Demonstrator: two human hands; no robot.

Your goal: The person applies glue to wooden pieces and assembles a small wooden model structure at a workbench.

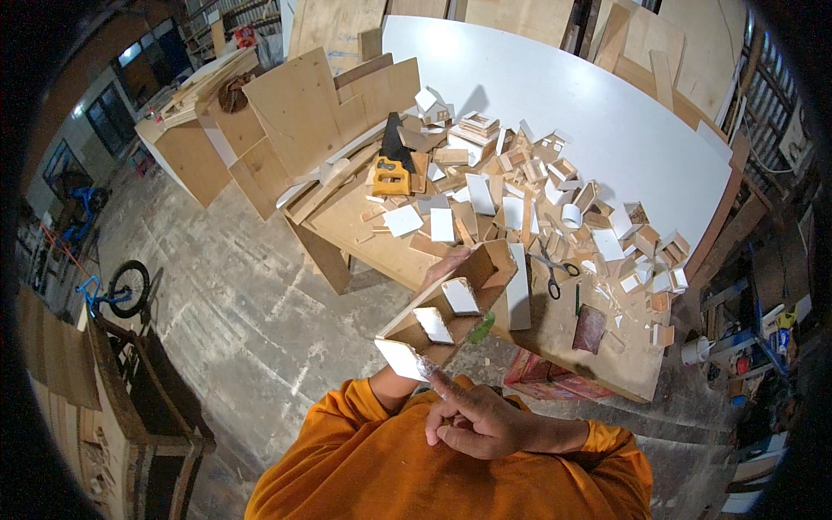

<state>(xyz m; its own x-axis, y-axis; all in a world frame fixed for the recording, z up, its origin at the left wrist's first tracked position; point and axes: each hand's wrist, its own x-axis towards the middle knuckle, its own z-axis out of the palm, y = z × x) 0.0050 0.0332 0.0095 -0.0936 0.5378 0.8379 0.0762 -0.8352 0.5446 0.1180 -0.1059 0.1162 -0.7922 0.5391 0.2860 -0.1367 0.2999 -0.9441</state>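
Holds a long, narrow box of brown board, open toward the camera, with three white panels set crosswise and a ragged edge on the nearest. Grips the far side with the left hand, too hidden to tell how far open. Touches the 7 o'clock end with the right hand, index finger extended, otherwise loosely curled around nothing. Has the box at 12 o'clock from the right hand and 6 o'clock from the visible left fingers.

One head-worn fisheye looks down — hands near, workbench beyond.
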